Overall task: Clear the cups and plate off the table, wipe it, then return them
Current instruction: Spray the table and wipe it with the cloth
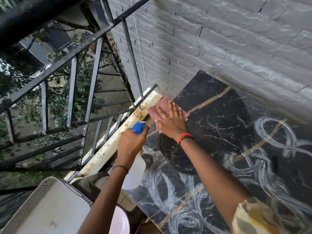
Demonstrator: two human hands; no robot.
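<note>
The black marble table [219,119] fills the right of the view, streaked with white wet swirls across its near half. My right hand [168,119] lies flat with straight fingers on a red-and-white checked cloth [162,105], pressing it onto the table's far left corner. My left hand [131,142] grips a white spray bottle [135,173] by its blue trigger head [139,127], held at the table's left edge. No cups are in view. A pale pink round object [118,222], perhaps the plate, shows low beside my left arm.
A grey brick wall [219,44] stands right behind the table. A black metal railing [72,92] and a stained white ledge [118,137] run along the left, with trees below. A white perforated chair [45,208] sits at the bottom left.
</note>
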